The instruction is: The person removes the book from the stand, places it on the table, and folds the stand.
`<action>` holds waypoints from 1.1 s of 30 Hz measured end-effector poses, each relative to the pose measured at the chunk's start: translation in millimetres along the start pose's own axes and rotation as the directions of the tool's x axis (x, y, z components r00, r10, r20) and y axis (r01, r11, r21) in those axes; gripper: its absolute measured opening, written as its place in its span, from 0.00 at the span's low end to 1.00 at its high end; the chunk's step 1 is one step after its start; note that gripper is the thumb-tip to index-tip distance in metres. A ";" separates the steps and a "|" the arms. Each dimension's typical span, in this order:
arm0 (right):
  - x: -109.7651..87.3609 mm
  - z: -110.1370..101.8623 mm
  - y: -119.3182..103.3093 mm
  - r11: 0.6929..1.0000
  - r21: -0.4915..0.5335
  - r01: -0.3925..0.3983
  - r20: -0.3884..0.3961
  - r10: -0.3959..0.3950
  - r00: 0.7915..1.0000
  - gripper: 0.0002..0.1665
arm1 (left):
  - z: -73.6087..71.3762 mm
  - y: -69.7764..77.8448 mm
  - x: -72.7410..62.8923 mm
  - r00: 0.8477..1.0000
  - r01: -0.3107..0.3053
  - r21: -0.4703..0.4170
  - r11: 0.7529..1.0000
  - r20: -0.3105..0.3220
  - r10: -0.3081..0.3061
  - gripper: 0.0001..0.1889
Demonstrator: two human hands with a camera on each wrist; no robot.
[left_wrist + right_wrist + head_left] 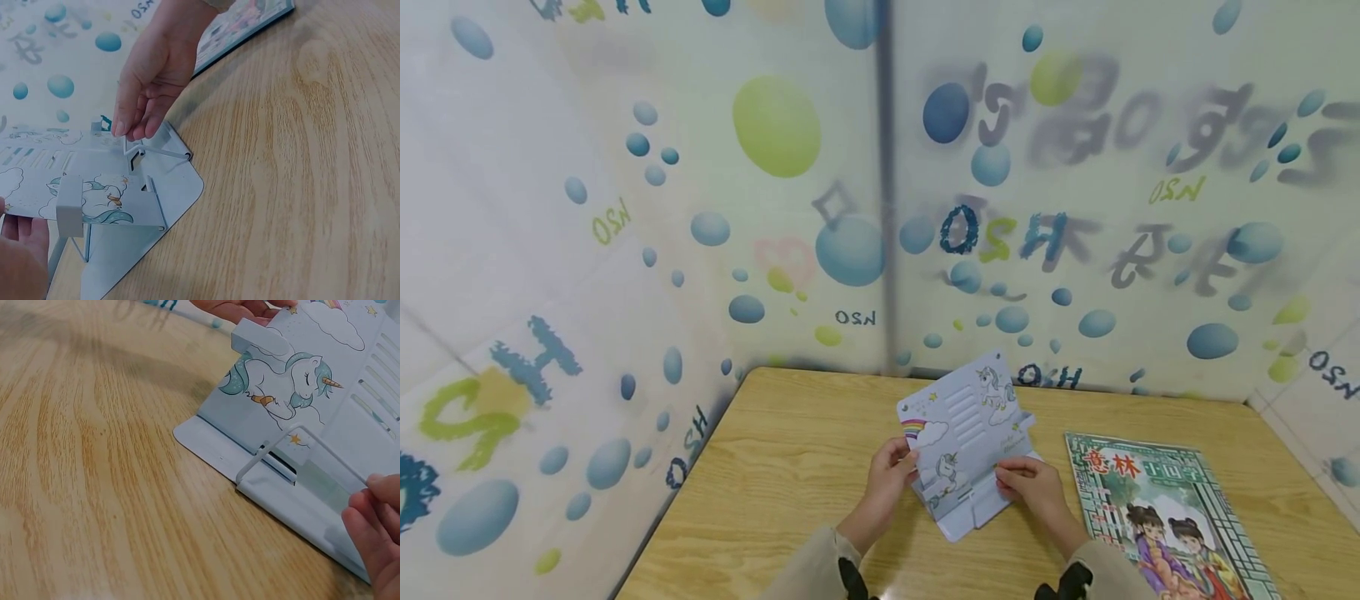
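A white book stand point(966, 425) printed with unicorns, clouds and a rainbow stands tilted on the wooden table. My left hand point(891, 472) grips its left edge, thumb in front and fingers behind the panel, as the left wrist view also shows of the left hand point(25, 253). At the stand's lower right, my right hand point(1033, 490) pinches a thin white wire bar point(265, 453) hinged to the base plate point(215, 450). In the right wrist view the thumb and fingers of the right hand point(378, 528) meet on that bar. A white clip point(259, 339) juts from the panel's side.
To the right on the wooden table point(760, 483) lies a magazine point(1165, 517) with two illustrated figures on its cover. A pale curtain point(1075, 208) with blue and green bubbles hangs behind the table's far edge and along its sides.
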State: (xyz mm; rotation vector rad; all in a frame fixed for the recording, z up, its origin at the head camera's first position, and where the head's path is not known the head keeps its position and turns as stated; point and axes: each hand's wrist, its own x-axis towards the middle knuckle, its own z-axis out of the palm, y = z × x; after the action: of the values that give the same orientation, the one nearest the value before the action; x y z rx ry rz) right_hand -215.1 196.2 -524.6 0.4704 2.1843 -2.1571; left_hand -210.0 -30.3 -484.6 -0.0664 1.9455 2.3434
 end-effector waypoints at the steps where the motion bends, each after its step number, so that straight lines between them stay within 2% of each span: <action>1: 0.3 -0.1 -0.5 1.000 -0.004 -0.003 0.002 0.003 1.000 0.10 | -0.2 -0.4 0.1 1.000 0.001 0.000 1.000 -0.001 -0.001 0.11; 6: 0.5 -0.6 -2.8 1.000 -0.014 -0.010 0.009 0.010 1.000 0.11 | -0.3 -1.8 1.2 1.000 -0.005 0.011 1.000 -0.005 0.005 0.11; 12: -1.3 0.2 -5.2 1.000 -0.005 -0.012 0.010 0.012 1.000 0.11 | 0.4 -3.5 -0.8 0.999 -0.041 0.005 0.999 -0.007 0.041 0.11; 17: 0.5 -0.6 -7.8 1.000 -0.026 -0.018 0.016 0.018 1.000 0.12 | 0.1 -3.0 -5.3 0.999 -0.035 0.008 0.999 0.007 0.035 0.10; 21: 2.3 -1.5 -11.0 0.998 -0.056 -0.027 0.025 0.029 0.999 0.13 | 1.4 10.1 -13.5 0.999 -0.007 0.006 1.000 0.042 0.007 0.11; 24: 4.0 -2.2 -12.0 0.997 -0.070 -0.022 0.024 0.024 0.999 0.13 | 1.2 12.0 -14.8 0.996 0.022 0.010 1.000 0.086 -0.022 0.12; 28: 7.4 -4.1 -11.8 0.997 -0.081 -0.009 0.028 0.012 1.000 0.12 | 0.1 -1.9 -9.6 0.989 0.031 -0.004 0.999 0.144 -0.030 0.15; 33: 10.1 -7.8 -12.6 0.994 -0.105 -0.015 0.047 0.020 0.999 0.13 | 4.9 -7.4 -13.5 0.981 0.048 -0.035 0.998 0.191 -0.040 0.20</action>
State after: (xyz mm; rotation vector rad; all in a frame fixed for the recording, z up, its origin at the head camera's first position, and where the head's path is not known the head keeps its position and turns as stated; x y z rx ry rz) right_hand -226.3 205.9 -514.5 0.4252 2.2450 -2.0110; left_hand -195.7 -24.7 -489.7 0.1069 1.7905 2.2681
